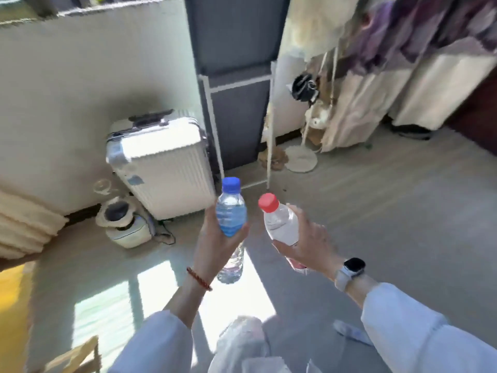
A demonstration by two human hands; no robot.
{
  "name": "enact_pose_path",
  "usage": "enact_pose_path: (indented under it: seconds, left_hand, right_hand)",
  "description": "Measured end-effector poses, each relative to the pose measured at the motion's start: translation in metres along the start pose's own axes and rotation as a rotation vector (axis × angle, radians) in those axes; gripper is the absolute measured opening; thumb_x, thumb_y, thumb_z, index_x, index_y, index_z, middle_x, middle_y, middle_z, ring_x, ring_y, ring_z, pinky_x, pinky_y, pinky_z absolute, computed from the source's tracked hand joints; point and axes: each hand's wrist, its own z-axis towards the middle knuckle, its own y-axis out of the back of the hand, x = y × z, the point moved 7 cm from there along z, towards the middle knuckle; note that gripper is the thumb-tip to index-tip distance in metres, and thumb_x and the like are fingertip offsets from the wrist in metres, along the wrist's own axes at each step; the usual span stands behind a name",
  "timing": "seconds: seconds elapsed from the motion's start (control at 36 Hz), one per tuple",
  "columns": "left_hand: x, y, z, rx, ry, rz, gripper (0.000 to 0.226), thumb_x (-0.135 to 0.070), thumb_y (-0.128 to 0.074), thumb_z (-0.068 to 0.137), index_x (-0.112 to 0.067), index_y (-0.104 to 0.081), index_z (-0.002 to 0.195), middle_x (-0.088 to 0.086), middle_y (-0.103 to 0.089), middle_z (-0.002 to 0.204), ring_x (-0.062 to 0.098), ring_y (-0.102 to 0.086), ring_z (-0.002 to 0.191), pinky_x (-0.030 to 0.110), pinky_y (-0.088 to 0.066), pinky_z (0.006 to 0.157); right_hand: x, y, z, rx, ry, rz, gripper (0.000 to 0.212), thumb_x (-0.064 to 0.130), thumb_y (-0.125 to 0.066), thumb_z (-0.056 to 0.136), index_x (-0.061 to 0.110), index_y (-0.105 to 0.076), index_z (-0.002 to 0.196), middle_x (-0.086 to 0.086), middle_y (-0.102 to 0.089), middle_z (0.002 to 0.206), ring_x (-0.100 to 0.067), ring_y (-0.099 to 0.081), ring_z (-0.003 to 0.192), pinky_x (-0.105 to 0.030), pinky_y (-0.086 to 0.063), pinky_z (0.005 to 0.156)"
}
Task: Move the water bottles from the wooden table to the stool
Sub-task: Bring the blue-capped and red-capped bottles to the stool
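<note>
My left hand (215,247) grips a clear water bottle with a blue cap and blue label (231,216), held upright above the floor. My right hand (306,243) grips a second clear bottle with a red cap (281,220), tilted a little to the left. The two bottles are side by side, apart, in the middle of the view. The lower part of each bottle is partly hidden behind my fingers. No stool shows clearly, and the wooden table is not in view except perhaps a wooden corner (78,356) at the bottom left.
A white ribbed suitcase (164,168) stands against the wall ahead left, with a small appliance (123,222) and cable on the floor beside it. A dark fabric wardrobe (236,103) stands straight ahead. Hanging clothes (403,63) and a fan base (301,158) are at right. Something yellow (13,305) sits at far left.
</note>
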Motion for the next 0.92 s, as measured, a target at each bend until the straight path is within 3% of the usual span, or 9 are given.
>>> enact_pose_path:
  seconds: [0.08, 0.14, 0.22, 0.39, 0.5, 0.61, 0.69, 0.83, 0.92]
  left_hand:
    - [-0.04, -0.073, 0.031, 0.158, -0.109, -0.033, 0.06, -0.023, -0.074, 0.072, -0.029, -0.036, 0.119, -0.001, -0.06, 0.106, 0.002, -0.061, 0.089, 0.015, -0.047, 0.076]
    - [-0.065, -0.121, 0.051, 0.231, -0.158, -0.041, 0.057, -0.03, -0.07, 0.069, -0.044, -0.034, 0.111, -0.008, -0.059, 0.104, -0.002, -0.06, 0.09, 0.015, -0.047, 0.076]
    - [-0.098, -0.198, 0.081, 0.338, -0.221, -0.036, 0.059, -0.029, -0.069, 0.068, -0.048, -0.032, 0.109, -0.008, -0.057, 0.104, -0.003, -0.058, 0.089, 0.008, -0.043, 0.075]
    - [-0.161, -0.362, 0.146, 0.547, -0.305, -0.052, 0.061, -0.017, -0.075, 0.071, -0.026, -0.037, 0.118, -0.002, -0.056, 0.108, -0.003, -0.056, 0.085, -0.001, -0.036, 0.07]
    - [-0.214, -0.464, 0.182, 0.679, -0.33, -0.081, 0.064, -0.025, -0.073, 0.07, -0.022, -0.035, 0.121, -0.004, -0.056, 0.108, 0.006, -0.059, 0.088, 0.001, -0.038, 0.068]
    - [-0.268, -0.557, 0.198, 0.83, -0.378, -0.064, 0.065, -0.028, -0.073, 0.072, -0.023, -0.033, 0.123, -0.005, -0.06, 0.108, 0.01, -0.062, 0.09, 0.019, -0.045, 0.073]
    - [-0.308, -0.629, 0.197, 0.94, -0.418, -0.07, 0.064, -0.037, -0.067, 0.068, -0.027, -0.032, 0.121, -0.006, -0.06, 0.107, 0.011, -0.062, 0.092, 0.027, -0.047, 0.078]
    - [-0.365, -0.751, 0.184, 1.063, -0.484, -0.066, 0.059, -0.029, -0.072, 0.073, -0.027, -0.033, 0.118, -0.009, -0.062, 0.1, 0.01, -0.062, 0.087, 0.021, -0.044, 0.073]
    - [-0.398, -0.829, 0.177, 1.1, -0.507, -0.083, 0.059, -0.023, -0.072, 0.075, -0.021, -0.035, 0.121, -0.014, -0.061, 0.094, 0.001, -0.062, 0.082, 0.007, -0.043, 0.067]
  right_hand:
    - [-0.07, 0.035, -0.008, -0.076, -0.208, 0.048, 0.08, 0.055, -0.061, 0.073, 0.025, -0.022, 0.137, -0.005, -0.053, 0.129, -0.035, -0.056, 0.108, -0.036, -0.041, 0.083]
    - [-0.116, 0.059, -0.014, -0.153, -0.311, 0.087, 0.078, 0.051, -0.065, 0.073, 0.025, -0.026, 0.135, -0.003, -0.053, 0.129, -0.032, -0.055, 0.109, -0.034, -0.04, 0.083]
    - [-0.184, 0.091, -0.018, -0.232, -0.451, 0.123, 0.077, 0.05, -0.066, 0.072, 0.02, -0.03, 0.133, -0.007, -0.058, 0.123, -0.033, -0.057, 0.106, -0.035, -0.043, 0.082]
    - [-0.314, 0.164, -0.009, -0.371, -0.643, 0.147, 0.085, 0.068, -0.044, 0.059, 0.021, -0.031, 0.128, -0.004, -0.061, 0.116, -0.031, -0.06, 0.1, -0.035, -0.046, 0.078]
    - [-0.395, 0.219, -0.002, -0.438, -0.786, 0.19, 0.074, 0.054, -0.062, 0.071, 0.023, -0.029, 0.13, -0.002, -0.059, 0.118, -0.033, -0.06, 0.1, -0.036, -0.048, 0.08]
    - [-0.461, 0.268, -0.019, -0.563, -0.917, 0.234, 0.083, 0.064, -0.053, 0.063, 0.022, -0.028, 0.13, 0.0, -0.058, 0.121, -0.032, -0.059, 0.101, -0.036, -0.048, 0.08]
    - [-0.513, 0.294, -0.042, -0.653, -1.016, 0.256, 0.072, 0.048, -0.065, 0.074, 0.019, -0.029, 0.129, -0.001, -0.058, 0.12, -0.033, -0.059, 0.102, -0.035, -0.047, 0.079]
    - [-0.605, 0.336, -0.076, -0.726, -1.131, 0.249, 0.065, 0.046, -0.064, 0.076, 0.019, -0.031, 0.124, -0.002, -0.061, 0.112, -0.032, -0.06, 0.099, -0.035, -0.046, 0.078]
    - [-0.674, 0.369, -0.091, -0.756, -1.152, 0.229, 0.067, 0.048, -0.063, 0.077, 0.018, -0.03, 0.127, -0.004, -0.062, 0.112, -0.032, -0.06, 0.101, -0.035, -0.045, 0.079]
